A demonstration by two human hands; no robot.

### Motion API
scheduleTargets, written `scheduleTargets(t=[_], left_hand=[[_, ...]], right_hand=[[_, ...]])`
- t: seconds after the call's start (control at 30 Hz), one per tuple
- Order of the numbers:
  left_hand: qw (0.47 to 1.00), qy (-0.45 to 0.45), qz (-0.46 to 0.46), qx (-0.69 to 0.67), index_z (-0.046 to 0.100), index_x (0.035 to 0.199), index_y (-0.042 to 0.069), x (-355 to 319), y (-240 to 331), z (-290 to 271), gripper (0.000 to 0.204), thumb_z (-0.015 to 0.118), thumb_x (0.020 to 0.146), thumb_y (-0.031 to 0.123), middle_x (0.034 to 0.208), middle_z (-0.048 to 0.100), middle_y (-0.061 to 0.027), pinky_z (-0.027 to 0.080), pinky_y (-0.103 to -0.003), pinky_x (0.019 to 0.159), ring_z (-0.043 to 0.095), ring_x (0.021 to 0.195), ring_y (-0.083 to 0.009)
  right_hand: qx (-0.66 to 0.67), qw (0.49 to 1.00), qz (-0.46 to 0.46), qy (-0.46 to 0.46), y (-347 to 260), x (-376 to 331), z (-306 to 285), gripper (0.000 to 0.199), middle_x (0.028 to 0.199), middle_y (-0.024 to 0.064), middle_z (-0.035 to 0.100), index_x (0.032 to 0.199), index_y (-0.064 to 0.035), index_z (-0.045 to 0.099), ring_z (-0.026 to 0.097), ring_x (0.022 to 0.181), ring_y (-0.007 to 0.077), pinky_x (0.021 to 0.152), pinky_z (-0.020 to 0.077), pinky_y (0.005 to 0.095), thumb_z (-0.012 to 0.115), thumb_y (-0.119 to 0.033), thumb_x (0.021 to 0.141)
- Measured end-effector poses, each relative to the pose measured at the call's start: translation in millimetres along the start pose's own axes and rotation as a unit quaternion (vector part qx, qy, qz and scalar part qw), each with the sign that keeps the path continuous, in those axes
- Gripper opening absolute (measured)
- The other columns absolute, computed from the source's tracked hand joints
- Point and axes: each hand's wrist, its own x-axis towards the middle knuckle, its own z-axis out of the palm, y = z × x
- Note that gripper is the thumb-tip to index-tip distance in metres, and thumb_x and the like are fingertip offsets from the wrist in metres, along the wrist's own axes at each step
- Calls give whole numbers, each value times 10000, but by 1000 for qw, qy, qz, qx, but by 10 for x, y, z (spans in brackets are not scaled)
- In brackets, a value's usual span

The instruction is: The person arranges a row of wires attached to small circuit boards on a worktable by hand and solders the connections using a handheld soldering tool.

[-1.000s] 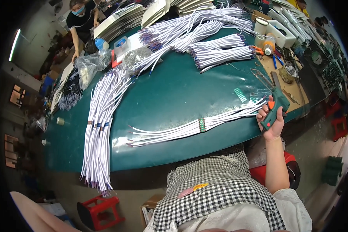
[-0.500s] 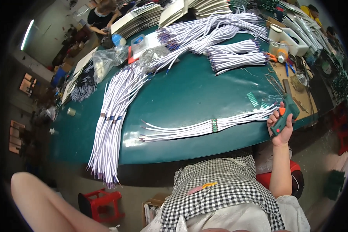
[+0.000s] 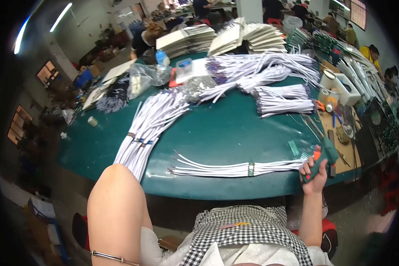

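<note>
My right hand (image 3: 314, 177) grips a green hand tool (image 3: 322, 158) with an orange trigger at the right front edge of the green table (image 3: 217, 133). The tool's nose meets the right end of a bundle of white cables (image 3: 217, 168), which lies along the front of the table and is bound by a green band (image 3: 251, 169). My left forearm (image 3: 115, 208) is raised at lower left with the elbow uppermost. A thin bracelet (image 3: 108, 257) circles the wrist at the picture's bottom edge, and the hand itself is out of view.
A long, thick bundle of white cables (image 3: 144, 133) lies at the table's left. More white cable bundles (image 3: 279, 99) and clear plastic bags (image 3: 142, 77) fill the far side. Small tools and a tape roll sit on a brown mat (image 3: 341, 142) at right. People work at the back.
My left arm has risen into view at lower left, elbow up. The view has tilted and shifted. My right hand stays on the green tool at the cable ends.
</note>
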Motion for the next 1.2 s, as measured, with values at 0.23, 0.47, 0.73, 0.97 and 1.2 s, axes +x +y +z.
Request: scheduleTargets(t=[0.23, 0.47, 0.73, 0.97, 1.2], left_hand=[[981, -3, 106, -163, 648, 777, 116, 100, -419, -76, 155, 552, 758, 236, 852, 653, -42, 436, -452, 849, 591, 887, -227], [967, 0, 200, -158, 627, 825, 99, 63, -687, -66, 159, 506, 843, 200, 873, 624, -56, 448, -445, 828, 583, 878, -229], [877, 8, -275, 393, 591, 784, 33, 2, -2323, 587, 101, 558, 772, 127, 1216, 559, -121, 411, -340, 647, 534, 827, -208], [889, -16, -345, 300, 570, 773, 18, -124, -2593, 1054, 85, 567, 751, 101, 1379, 467, -156, 409, -321, 666, 514, 814, -198], [877, 0, -352, 326, 555, 750, 34, -161, -2637, 1139, 87, 589, 746, 114, 1374, 468, -161, 410, -323, 645, 526, 756, -190]], right_hand=[[-11, 994, 69, -80, 459, 583, 678, 530, 843, 52, 542, 1325, -121, 413, 550, 710, 186, 646, 455, 328, 569, -432, 925], [-44, 997, 36, -52, 571, 602, 888, 475, 837, 36, 501, 1302, -126, 421, 532, 734, 185, 635, 443, 330, 597, -359, 927], [-13, 998, -12, -61, 806, 827, 637, 456, 874, 63, 510, 1304, -108, 396, 553, 834, 218, 655, 483, 348, 575, -326, 947], [-39, 996, -5, -83, 801, 754, 614, 520, 880, 47, 484, 1352, -117, 378, 499, 812, 182, 666, 452, 320, 539, -398, 946], [-21, 996, 11, -82, 808, 767, 585, 540, 836, 31, 442, 1357, -108, 366, 447, 777, 159, 693, 428, 323, 532, -415, 945]])
